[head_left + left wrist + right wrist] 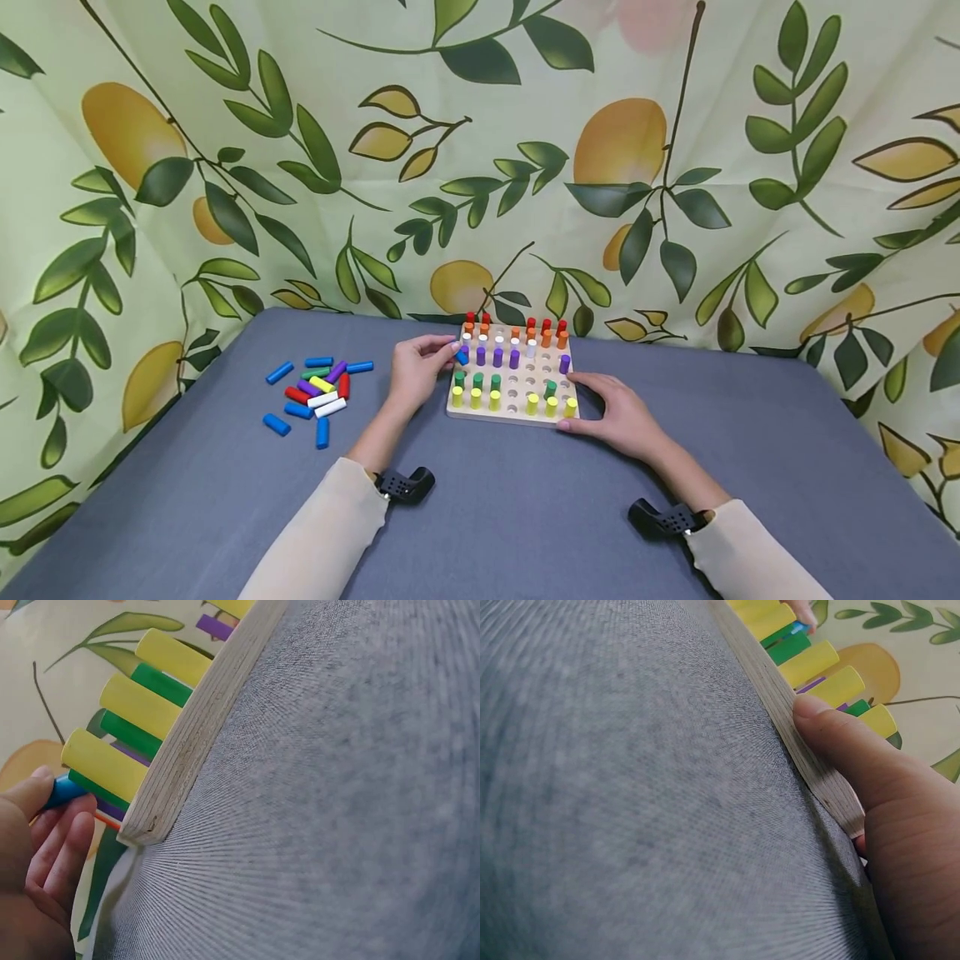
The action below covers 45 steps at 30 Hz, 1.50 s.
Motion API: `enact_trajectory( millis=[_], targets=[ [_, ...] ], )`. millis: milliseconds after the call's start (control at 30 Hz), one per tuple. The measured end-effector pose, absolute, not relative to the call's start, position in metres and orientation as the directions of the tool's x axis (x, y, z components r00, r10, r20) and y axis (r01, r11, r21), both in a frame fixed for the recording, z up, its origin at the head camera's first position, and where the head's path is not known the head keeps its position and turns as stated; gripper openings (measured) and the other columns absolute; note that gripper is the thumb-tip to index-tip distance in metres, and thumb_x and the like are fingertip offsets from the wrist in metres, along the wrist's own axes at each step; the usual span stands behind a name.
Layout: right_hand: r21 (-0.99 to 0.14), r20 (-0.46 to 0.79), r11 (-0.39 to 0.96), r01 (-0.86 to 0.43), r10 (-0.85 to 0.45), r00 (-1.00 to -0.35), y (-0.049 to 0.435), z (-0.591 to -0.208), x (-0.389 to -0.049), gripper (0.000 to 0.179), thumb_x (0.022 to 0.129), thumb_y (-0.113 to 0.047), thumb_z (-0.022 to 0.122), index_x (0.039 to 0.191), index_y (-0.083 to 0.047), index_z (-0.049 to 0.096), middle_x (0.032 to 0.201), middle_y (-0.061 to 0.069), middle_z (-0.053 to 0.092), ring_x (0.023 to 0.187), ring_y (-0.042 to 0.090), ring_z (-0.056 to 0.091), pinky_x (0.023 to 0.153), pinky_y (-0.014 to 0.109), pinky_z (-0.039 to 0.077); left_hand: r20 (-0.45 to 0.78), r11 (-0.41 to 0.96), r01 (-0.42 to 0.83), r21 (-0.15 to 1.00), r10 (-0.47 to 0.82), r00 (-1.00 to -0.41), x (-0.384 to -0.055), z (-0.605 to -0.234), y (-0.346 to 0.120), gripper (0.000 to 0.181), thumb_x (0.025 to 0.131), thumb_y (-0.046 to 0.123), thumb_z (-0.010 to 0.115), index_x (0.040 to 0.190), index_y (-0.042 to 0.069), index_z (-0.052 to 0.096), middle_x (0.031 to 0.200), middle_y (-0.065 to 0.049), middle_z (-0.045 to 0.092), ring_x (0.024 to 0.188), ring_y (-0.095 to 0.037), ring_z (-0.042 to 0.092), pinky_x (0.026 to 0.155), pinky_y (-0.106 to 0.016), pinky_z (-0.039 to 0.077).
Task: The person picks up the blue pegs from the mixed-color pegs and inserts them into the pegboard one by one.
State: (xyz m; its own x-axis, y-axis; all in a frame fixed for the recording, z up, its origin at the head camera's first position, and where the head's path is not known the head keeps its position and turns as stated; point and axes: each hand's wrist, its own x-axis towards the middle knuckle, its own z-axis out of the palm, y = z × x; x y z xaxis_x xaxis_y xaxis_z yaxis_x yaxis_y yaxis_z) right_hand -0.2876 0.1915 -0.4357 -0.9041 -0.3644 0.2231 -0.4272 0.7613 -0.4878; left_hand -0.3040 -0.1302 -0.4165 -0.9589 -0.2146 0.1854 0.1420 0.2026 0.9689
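A wooden pegboard (517,418) bears rows of coloured pegs: red and orange at the back, white and purple behind a gap, green and yellow at the front. Between thumb and fingers my left hand (416,367) pinches a blue peg (65,792) at the board's left side, close to the purple row. Some holes show bare, among them a row between the purple and green pegs. My right hand (621,415) holds the board by its near right corner, with the thumb (832,727) on the front edge and the other fingers along the right side, partly hidden.
Left of the board, loose pegs lie scattered on the grey cloth (495,517): several blue pegs (277,424), plus red, white, purple, green and yellow ones. A leaf-and-fruit patterned curtain (517,242) hangs right behind the table. Each wrist wears a black band.
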Motion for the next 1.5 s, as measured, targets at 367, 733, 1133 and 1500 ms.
enact_trajectory(
  millis=[367,733,1133,1500],
  targets=[
    [-0.485,0.242,0.75,-0.449,-0.379,-0.893,0.1922,-0.4379,-0.2877,0.083,0.077,-0.06,0.08,0.144,-0.019,0.057,0.144,0.008,0.061,0.136,0.034,0.052,0.111,0.06,0.041,0.167,0.197,0.126,0.972,-0.206,-0.964,-0.3036,-0.4216,-0.1296,0.022,0.093,0.014,0.073,0.109,-0.001,0.075,0.1,-0.021,0.077,0.071,-0.01,0.071,0.07,-0.025,0.062],
    [-0.487,0.228,0.757,-0.435,-0.371,-0.9,0.1916,-0.4362,-0.2878,0.083,0.077,-0.061,0.08,0.144,-0.019,0.057,0.145,0.008,0.06,0.137,0.034,0.051,0.111,0.061,0.04,0.126,0.217,0.084,0.973,-0.191,-0.973,-0.3028,-0.4248,-0.1318,0.022,0.094,0.016,0.073,0.11,0.001,0.075,0.101,-0.019,0.077,0.075,-0.013,0.072,0.07,-0.023,0.061],
    [-0.483,0.222,0.761,-0.433,-0.372,-0.901,0.1922,-0.4345,-0.2873,0.082,0.077,-0.06,0.08,0.144,-0.018,0.057,0.144,0.009,0.06,0.136,0.035,0.052,0.111,0.061,0.04,0.144,0.281,0.094,0.955,-0.164,-0.976,-0.3015,-0.4246,-0.1308,0.022,0.094,0.018,0.073,0.11,0.002,0.075,0.1,-0.017,0.076,0.073,-0.009,0.07,0.069,-0.021,0.06],
    [-0.488,0.221,0.757,-0.434,-0.374,-0.901,0.1923,-0.4344,-0.2876,0.082,0.077,-0.06,0.081,0.144,-0.018,0.057,0.144,0.009,0.06,0.137,0.034,0.051,0.111,0.061,0.04,0.187,0.378,0.121,0.918,-0.142,-0.972,-0.2999,-0.4246,-0.1306,0.022,0.093,0.02,0.075,0.108,0.005,0.076,0.102,-0.013,0.077,0.082,-0.013,0.072,0.072,-0.024,0.061]
  ],
)
